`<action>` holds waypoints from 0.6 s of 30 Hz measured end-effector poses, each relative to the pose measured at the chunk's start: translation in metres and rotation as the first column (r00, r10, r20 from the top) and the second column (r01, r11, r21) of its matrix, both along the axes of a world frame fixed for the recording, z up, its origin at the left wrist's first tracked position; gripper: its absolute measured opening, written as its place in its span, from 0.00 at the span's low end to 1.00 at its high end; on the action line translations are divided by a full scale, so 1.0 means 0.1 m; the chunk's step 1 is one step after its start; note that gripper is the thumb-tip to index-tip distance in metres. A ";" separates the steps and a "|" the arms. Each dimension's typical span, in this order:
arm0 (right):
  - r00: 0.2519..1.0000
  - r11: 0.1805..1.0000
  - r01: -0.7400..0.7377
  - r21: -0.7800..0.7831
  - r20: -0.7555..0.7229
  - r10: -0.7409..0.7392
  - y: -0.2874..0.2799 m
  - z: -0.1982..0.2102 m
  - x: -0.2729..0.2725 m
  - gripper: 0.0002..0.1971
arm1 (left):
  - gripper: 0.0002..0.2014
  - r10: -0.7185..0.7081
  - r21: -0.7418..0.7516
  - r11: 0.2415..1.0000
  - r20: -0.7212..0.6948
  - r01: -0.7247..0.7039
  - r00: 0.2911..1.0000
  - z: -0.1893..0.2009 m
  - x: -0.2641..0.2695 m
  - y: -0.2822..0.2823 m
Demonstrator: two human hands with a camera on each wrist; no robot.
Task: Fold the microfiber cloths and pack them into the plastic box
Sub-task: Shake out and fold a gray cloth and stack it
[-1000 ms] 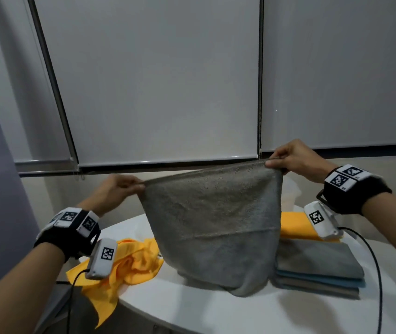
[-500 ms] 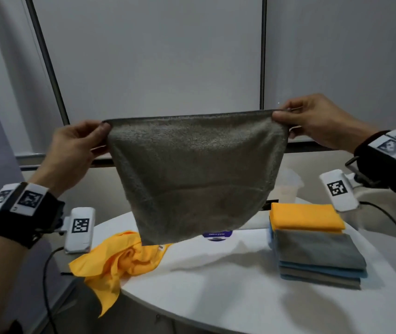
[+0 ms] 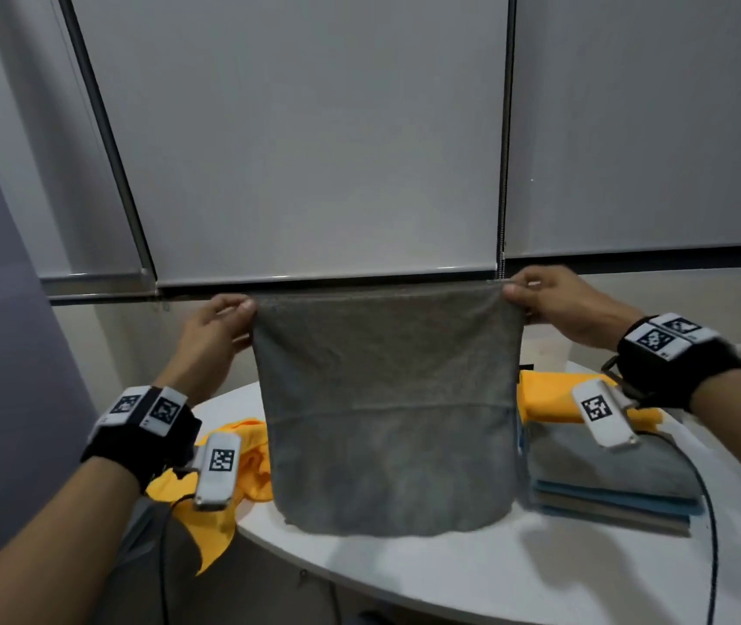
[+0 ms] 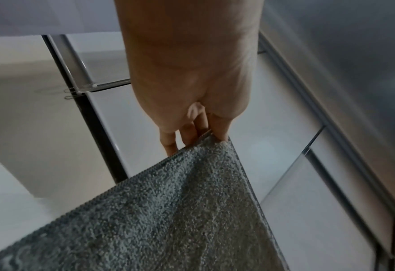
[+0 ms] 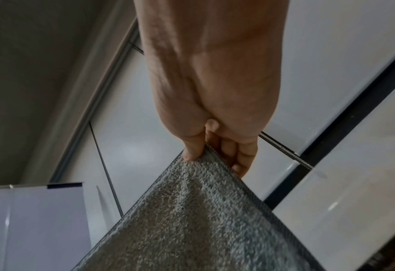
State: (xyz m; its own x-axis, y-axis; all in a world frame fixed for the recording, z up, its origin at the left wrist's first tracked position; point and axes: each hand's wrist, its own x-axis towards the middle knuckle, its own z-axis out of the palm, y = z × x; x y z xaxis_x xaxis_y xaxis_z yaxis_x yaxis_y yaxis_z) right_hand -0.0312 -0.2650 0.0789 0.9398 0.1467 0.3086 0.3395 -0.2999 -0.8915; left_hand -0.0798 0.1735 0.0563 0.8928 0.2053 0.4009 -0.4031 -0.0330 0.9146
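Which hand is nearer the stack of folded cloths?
Right. The right hand pinches the grey cloth above the stack of folded cloths; the left hand holds the far corner, across the cloth.

The grey cloth point(image 3: 386, 408) is nubbly, matt microfibre; at 5 o'clock the white table point(image 3: 472, 575) looks smooth, faintly glossy.
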 end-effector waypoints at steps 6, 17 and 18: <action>0.993 0.990 -0.116 0.080 -0.009 0.117 -0.15 0.11 -0.45 0.07 | 0.02 -0.258 -0.027 0.966 -0.023 0.257 0.966 0.09 -0.50 0.09; 0.803 0.933 -0.339 -0.123 -0.555 0.219 -0.43 -1.42 -0.78 0.09 | 0.04 -0.386 0.018 0.855 -0.646 0.519 0.658 -1.33 -0.93 0.12; 0.810 0.935 -0.322 -0.148 -0.555 0.191 -0.43 -1.50 -0.76 0.09 | 0.05 -0.384 0.003 0.857 -0.663 0.516 0.642 -1.42 -0.91 0.11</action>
